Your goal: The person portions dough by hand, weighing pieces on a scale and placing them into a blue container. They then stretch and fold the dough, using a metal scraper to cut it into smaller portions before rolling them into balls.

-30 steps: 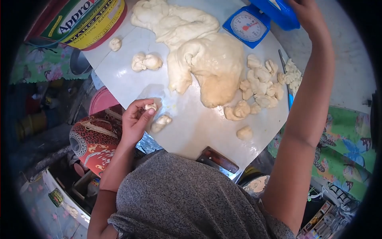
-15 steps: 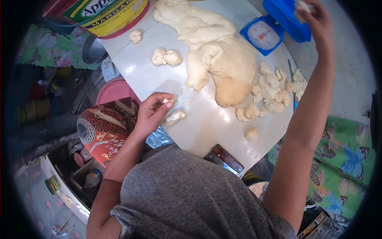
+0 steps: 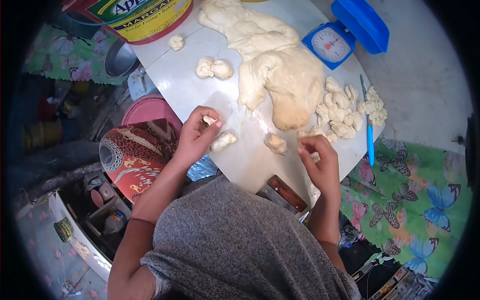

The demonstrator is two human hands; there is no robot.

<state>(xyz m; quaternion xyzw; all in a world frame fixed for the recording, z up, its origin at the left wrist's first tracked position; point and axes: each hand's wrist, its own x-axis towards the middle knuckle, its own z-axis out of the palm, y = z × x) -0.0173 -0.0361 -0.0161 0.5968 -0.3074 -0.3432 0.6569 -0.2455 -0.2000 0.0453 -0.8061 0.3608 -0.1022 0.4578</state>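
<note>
A small dough piece [image 3: 209,120] is pinched in my left hand [image 3: 198,134], just above a dough lump [image 3: 223,141] on the white table [image 3: 247,165]. My right hand [image 3: 320,161] hovers over the table near its front right edge, thumb and fingers apart. Beneath its fingers part of a pale dough lump shows. Left of that hand lies a single dough piece [image 3: 276,143]. The large dough mass [image 3: 287,82] spreads across the middle, with a pile of small pieces [image 3: 341,112] to its right.
A blue scale [image 3: 328,45] with a tilted pan [image 3: 367,30] stands at the back right. The blue-handled knife [image 3: 370,142] lies beside more dough bits [image 3: 372,106]. A scraper [image 3: 286,192] rests at the front edge. The margarine bucket [image 3: 150,25] is back left.
My right hand has come down from the scale pan to the table's front right. A dough piece now lies left of it. My left hand has moved slightly up.
</note>
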